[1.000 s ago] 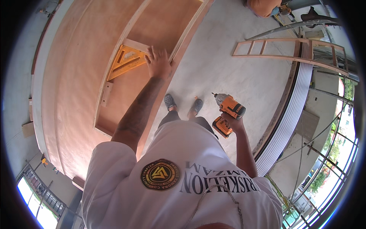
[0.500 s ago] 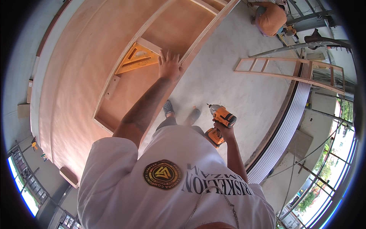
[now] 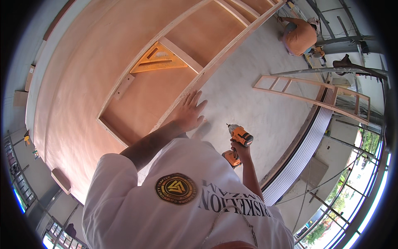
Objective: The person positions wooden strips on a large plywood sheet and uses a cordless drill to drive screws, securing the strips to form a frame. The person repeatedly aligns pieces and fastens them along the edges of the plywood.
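Note:
My left hand (image 3: 189, 112) is open with its fingers apart, over the near rail of a wooden frame (image 3: 222, 54); whether it touches the rail I cannot tell. In my right hand (image 3: 241, 150) is an orange and black cordless impact driver (image 3: 239, 135), its bit pointing up and left above the floor. An orange speed square (image 3: 143, 68) lies inside the frame, in the corner between the far rail and a wooden crosspiece (image 3: 181, 56). A short wood block (image 3: 124, 86) sits against the far rail nearby.
A large reddish-brown plywood panel (image 3: 83, 91) fills the left side. Another person (image 3: 299, 38) in an orange top crouches on the concrete floor (image 3: 244, 83) at the far right. A ladder-like wooden frame (image 3: 286, 94) rests across a stack of ribbed light strips (image 3: 295, 152).
My left hand has left the crosspiece and come back toward me along the near rail. The view has shifted a little. My right hand still holds the impact driver.

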Demonstrator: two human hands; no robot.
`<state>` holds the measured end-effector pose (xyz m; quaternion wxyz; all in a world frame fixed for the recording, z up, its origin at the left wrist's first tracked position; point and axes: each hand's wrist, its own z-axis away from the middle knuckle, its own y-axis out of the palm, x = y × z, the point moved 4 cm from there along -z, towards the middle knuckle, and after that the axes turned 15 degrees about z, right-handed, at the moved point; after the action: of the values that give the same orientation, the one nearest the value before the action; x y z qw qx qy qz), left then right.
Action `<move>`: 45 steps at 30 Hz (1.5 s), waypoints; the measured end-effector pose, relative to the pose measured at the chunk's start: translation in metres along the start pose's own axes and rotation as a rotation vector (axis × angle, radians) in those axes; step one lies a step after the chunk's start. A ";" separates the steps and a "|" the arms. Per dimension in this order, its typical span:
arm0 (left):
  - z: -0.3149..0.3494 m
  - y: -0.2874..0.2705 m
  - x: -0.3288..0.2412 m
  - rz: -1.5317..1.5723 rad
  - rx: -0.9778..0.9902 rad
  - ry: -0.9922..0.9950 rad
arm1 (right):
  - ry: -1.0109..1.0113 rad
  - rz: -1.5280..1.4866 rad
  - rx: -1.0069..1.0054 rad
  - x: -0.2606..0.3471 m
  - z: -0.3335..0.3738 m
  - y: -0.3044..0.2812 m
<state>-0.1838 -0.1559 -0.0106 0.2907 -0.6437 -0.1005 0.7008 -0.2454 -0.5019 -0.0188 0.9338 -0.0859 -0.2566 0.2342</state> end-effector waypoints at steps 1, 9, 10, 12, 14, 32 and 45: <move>0.004 0.004 0.000 0.046 0.031 -0.034 | 0.015 0.029 -0.011 -0.003 -0.002 0.000; -0.003 -0.085 0.062 0.211 -0.436 -0.148 | 0.085 0.170 -0.140 -0.041 -0.019 -0.004; -0.006 -0.099 0.078 0.207 -0.472 -0.193 | 0.057 0.152 -0.153 -0.046 -0.020 -0.007; -0.007 -0.125 0.103 0.106 -0.551 -0.159 | 0.092 0.155 -0.215 -0.065 -0.020 -0.012; -0.015 -0.147 0.129 -0.069 -0.607 -0.221 | 0.087 0.116 -0.254 -0.082 -0.021 -0.016; -0.058 -0.189 0.194 -0.343 -0.844 -0.573 | -0.027 0.247 -0.184 -0.052 -0.114 -0.106; -0.075 -0.133 0.138 -0.507 -0.853 -0.785 | -0.181 0.737 -0.118 0.005 -0.319 -0.224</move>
<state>-0.0750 0.0087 -0.0702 0.1069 -0.3542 -0.6196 0.6923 0.0123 -0.7090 -0.2263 0.7540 -0.2051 -0.3031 0.5456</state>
